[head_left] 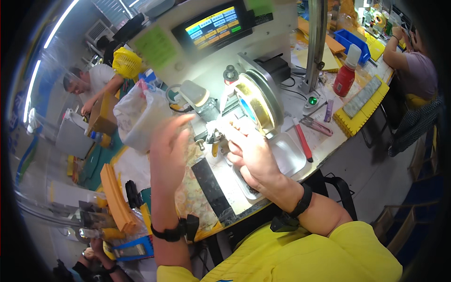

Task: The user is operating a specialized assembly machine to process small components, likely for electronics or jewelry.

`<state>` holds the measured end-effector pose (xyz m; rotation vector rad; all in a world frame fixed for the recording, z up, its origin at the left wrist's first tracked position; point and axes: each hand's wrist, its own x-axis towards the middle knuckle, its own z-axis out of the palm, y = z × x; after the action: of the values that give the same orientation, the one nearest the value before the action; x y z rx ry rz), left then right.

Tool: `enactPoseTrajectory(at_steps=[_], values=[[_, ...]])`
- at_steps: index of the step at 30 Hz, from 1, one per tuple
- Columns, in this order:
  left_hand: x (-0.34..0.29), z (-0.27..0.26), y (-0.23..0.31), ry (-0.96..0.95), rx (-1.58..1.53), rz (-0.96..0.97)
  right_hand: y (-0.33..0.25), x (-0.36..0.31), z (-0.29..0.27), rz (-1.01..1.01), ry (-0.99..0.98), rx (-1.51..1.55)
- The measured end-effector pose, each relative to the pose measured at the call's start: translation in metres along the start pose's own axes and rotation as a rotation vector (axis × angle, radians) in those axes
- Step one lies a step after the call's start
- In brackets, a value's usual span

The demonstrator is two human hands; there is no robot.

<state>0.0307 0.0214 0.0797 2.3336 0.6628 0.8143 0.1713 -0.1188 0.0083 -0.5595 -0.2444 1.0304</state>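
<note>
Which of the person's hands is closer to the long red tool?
The right hand. It is left of the long red tool, with part of the white tray between them; the left hand is much farther left.

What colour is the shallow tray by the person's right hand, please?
The tray is white; it shows best in the head view.

Your right hand (257,157) reaches into bright light beside a brass-coloured wheel (256,105), partly over a white tray (292,152); glare hides whether it holds anything. Your left hand (170,148), blurred, is raised with fingers spread, near a white bag (138,115). Ahead, a lit screen (213,28) faces you. To your right are a red knife (303,141) and a red bottle (344,81) with a white cap (352,55).
</note>
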Motion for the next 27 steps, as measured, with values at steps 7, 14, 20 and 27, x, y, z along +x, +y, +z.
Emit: enactPoseTrajectory(at_steps=[7, 14, 20, 27], values=[[0.057, 0.017, -0.006, -0.410, -0.424, 0.027, 0.009, 0.024, -0.001, -0.006, -0.067, 0.076], [-0.008, 0.026, 0.048, 0.093, 0.141, 0.321, -0.019, -0.037, 0.000, 0.071, 0.066, -0.107], [-0.037, 0.043, 0.054, 0.163, 0.142, 0.417, -0.021, -0.029, 0.011, 0.117, 0.049, 0.036], [-0.060, 0.032, 0.057, 0.148, 0.065, 0.332, -0.015, -0.030, 0.001, 0.066, -0.006, -0.015]])
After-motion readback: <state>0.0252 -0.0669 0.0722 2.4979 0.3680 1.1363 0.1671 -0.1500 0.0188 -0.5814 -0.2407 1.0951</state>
